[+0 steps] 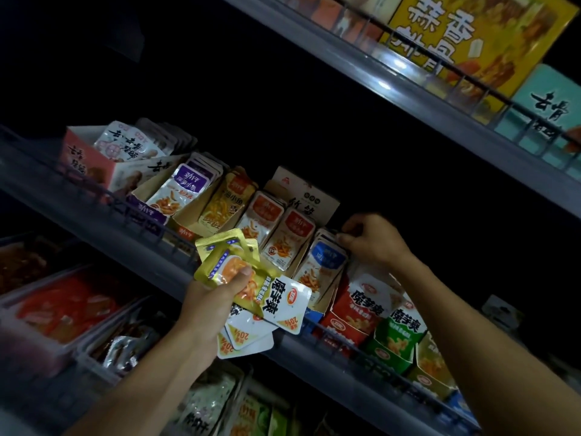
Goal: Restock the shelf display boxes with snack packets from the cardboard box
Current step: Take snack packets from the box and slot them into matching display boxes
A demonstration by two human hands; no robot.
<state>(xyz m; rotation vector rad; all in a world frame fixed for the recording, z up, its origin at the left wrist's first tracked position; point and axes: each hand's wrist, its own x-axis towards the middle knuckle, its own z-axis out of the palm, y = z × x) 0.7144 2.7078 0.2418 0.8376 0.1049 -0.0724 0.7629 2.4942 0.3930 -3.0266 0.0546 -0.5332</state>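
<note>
The left hand (217, 297) grips a fan of packets (251, 294) just below the shelf (103, 212) rail, kept ready as supply. The right hand (371, 239) pinches the blue packs (325, 265) at their top, apparently making room (the cardboard box is out of view). Crowded neighbouring display boxes (386, 338) hem in that slot.

Glossy foil-and-plastic snack packets (251, 287), matt cardboard display boxes (309, 196), smooth grey metal shelf (314, 350) with wire rail (361, 341).

Snack packets (251, 287) in left hand (210, 297)
</note>
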